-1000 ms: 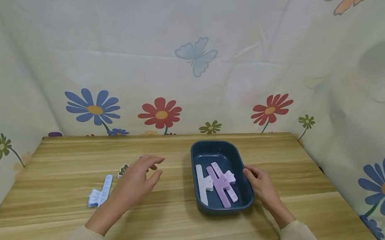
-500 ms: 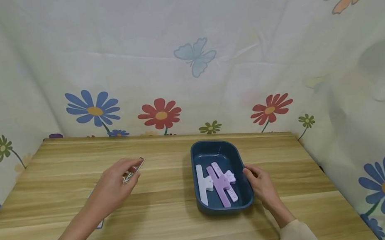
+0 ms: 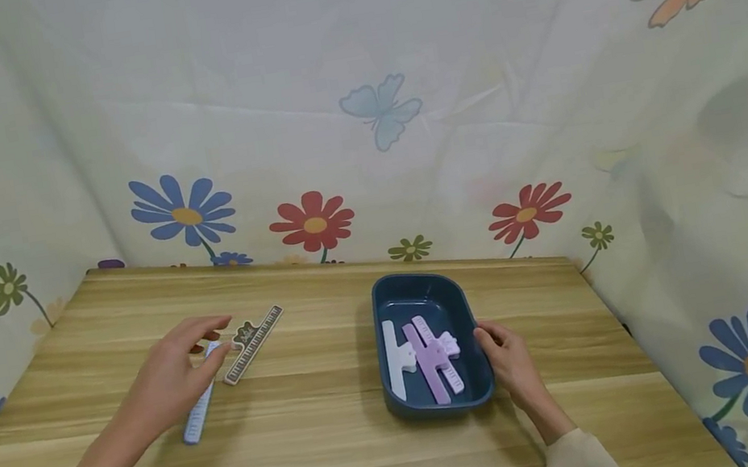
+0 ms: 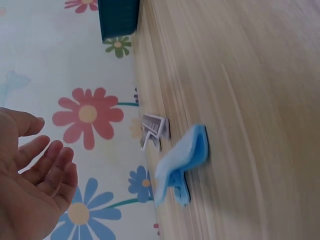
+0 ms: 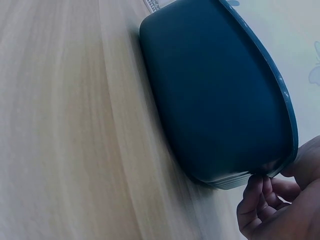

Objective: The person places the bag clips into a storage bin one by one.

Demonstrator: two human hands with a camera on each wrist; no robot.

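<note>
My left hand [image 3: 172,376] hovers with loosely bent fingers over a light blue ruler-like clip [image 3: 199,418], hiding part of it. In the left wrist view the fingers [image 4: 50,167] hold nothing and the blue clip [image 4: 182,155] lies on the table to their right. Just beyond the hand is a dark-and-white clip [image 3: 255,344] with a piano-key pattern. With thumb and fingers, my right hand [image 3: 514,362] grips the right rim of a dark blue plastic bin [image 3: 439,412]. Inside it lie a white clip [image 3: 393,361], a purple clip [image 3: 427,364] and a pale lilac clip [image 3: 447,344].
The wood-grain table [image 3: 335,452] runs back to a white cloth backdrop [image 3: 235,100] printed with flowers and butterflies. Bare tabletop lies between the loose clips and the bin.
My left hand has moved left and toward me, from beside the dark-and-white clip to above the blue one, uncovering the dark-and-white clip. The right hand and bin have stayed put.
</note>
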